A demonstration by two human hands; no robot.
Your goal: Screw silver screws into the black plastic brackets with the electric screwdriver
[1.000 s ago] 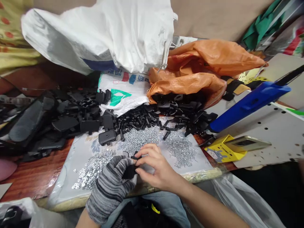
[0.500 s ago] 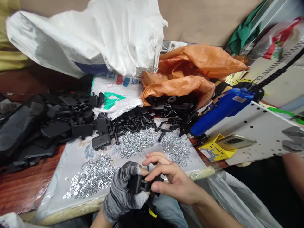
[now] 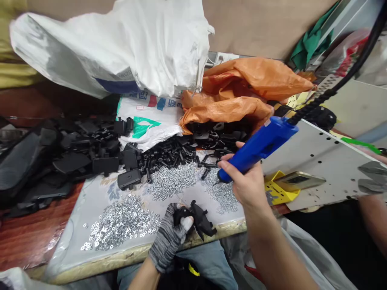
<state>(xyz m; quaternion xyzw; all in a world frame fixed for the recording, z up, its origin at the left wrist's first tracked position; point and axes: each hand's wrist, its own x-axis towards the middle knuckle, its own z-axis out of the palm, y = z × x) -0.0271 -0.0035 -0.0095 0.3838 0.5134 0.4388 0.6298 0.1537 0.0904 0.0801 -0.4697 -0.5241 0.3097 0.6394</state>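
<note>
My left hand [image 3: 173, 233], in a grey striped glove with bare fingertips, is closed round a black plastic part [image 3: 202, 219] above the table's front edge. The part has a wide plate with tabs along its edge; the glove hides some of it. In my bare right hand [image 3: 249, 181] is a blue electric screwdriver [image 3: 256, 149], tilted with its tip pointing down to the left. That tip hovers over a pile of small silver screws [image 3: 225, 197]. Left of it lie a heap of short silver pins [image 3: 173, 181] and a spread of washers [image 3: 121, 221].
Black plastic parts [image 3: 75, 161] are heaped at the left, with black sleeves [image 3: 169, 155] behind the pins. White sacks [image 3: 145, 52] and an orange sack [image 3: 242, 80] stand at the back. A phone [image 3: 300, 180] rests in a yellow holder [image 3: 279, 193] by a white perforated board [image 3: 326, 161].
My right hand has left the black part and taken hold of the electric screwdriver, which has shifted left. My left hand has moved slightly right with the part, turning it.
</note>
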